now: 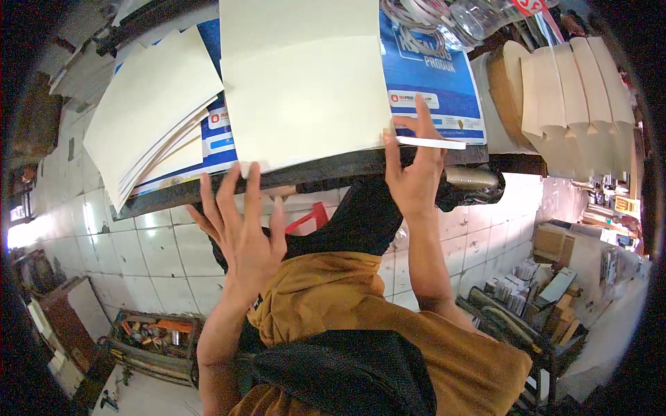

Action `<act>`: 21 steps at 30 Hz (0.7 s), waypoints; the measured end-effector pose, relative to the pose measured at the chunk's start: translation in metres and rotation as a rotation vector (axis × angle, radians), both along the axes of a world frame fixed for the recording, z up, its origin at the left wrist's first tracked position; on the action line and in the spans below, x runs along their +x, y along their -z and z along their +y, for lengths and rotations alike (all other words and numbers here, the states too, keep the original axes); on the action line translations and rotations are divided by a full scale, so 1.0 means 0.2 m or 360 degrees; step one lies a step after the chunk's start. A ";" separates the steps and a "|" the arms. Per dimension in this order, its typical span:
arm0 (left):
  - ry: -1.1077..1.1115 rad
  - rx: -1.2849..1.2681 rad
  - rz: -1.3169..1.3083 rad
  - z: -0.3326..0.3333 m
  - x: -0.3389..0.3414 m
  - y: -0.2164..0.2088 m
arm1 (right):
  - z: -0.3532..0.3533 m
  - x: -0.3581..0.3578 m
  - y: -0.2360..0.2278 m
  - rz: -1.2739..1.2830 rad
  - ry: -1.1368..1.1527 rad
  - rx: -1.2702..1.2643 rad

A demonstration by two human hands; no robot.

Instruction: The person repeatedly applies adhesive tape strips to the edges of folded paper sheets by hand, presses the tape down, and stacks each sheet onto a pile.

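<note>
A large cream sheet of paper (pixel 305 97), with a faint crease across it, lies on the table before me. My left hand (pixel 243 232) is spread open at its near left corner, the fingertips touching or just short of the edge. At the near right corner is my right hand (pixel 420 166), its thumb side against the paper. A slim white flat stick (pixel 440 143) runs across the fingers of that hand and juts out to the right; its exact kind is unclear. Under the sheet lies a blue printed mat (pixel 458 97).
A fanned stack of cream sheets (pixel 156 104) lies on the left. Thick cream paper blocks (pixel 583 97) stand at the right, near coiled cables (pixel 423 17) and a clear plastic bottle (pixel 479 17). A tool tray (pixel 163 336) and a wood-filled rack (pixel 534 298) stand lower down.
</note>
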State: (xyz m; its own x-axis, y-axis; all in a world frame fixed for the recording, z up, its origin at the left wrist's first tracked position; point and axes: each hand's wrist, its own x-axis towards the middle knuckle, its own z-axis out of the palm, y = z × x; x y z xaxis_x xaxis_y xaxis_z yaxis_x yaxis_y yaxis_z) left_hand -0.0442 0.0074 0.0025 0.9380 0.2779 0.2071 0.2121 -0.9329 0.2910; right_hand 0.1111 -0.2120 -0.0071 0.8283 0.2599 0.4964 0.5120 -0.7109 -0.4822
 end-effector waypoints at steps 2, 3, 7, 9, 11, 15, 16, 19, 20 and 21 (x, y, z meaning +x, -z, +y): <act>-0.0049 0.0040 -0.0022 0.01 0.08 -0.04 | 0.04 -0.05 -0.02 -0.0016 0.0024 0.0014; -0.0107 0.0081 -0.0036 0.03 0.13 -0.06 | 0.07 -0.10 -0.04 0.0105 0.0015 0.0080; 0.0352 -0.0137 -0.0188 -0.14 0.33 -0.08 | 0.16 -0.22 -0.09 0.0255 -0.0065 0.0227; 0.0438 -0.0118 -0.0144 -0.22 0.37 -0.03 | 0.14 -0.26 -0.12 0.0456 -0.0018 0.0580; 0.0414 -0.0103 -0.0113 -0.25 0.40 0.03 | 0.07 -0.27 -0.12 0.0488 -0.0033 0.0816; 0.0382 -0.0104 -0.0095 -0.26 0.39 0.02 | -0.02 -0.28 -0.13 0.0303 0.0130 0.0630; 0.0386 -0.0104 -0.0095 -0.27 0.40 0.01 | -0.04 -0.28 -0.11 0.0321 0.0152 0.0531; 0.0369 -0.0117 -0.0096 -0.28 0.40 0.01 | -0.04 -0.27 -0.13 0.0292 0.0199 0.0350; 0.0366 -0.0122 -0.0105 -0.28 0.40 0.00 | -0.04 -0.26 -0.14 0.0242 0.0223 0.0268; 0.0363 -0.0129 -0.0113 -0.28 0.40 0.00 | -0.04 -0.26 -0.13 0.0244 0.0223 0.0268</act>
State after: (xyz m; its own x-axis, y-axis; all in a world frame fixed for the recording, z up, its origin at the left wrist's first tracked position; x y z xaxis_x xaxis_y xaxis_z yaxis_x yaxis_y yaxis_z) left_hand 0.0367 -0.0493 0.0029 0.9622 0.0794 0.2606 -0.0247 -0.9273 0.3735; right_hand 0.0587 -0.2206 0.0197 0.9193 0.0617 0.3888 0.3261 -0.6727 -0.6642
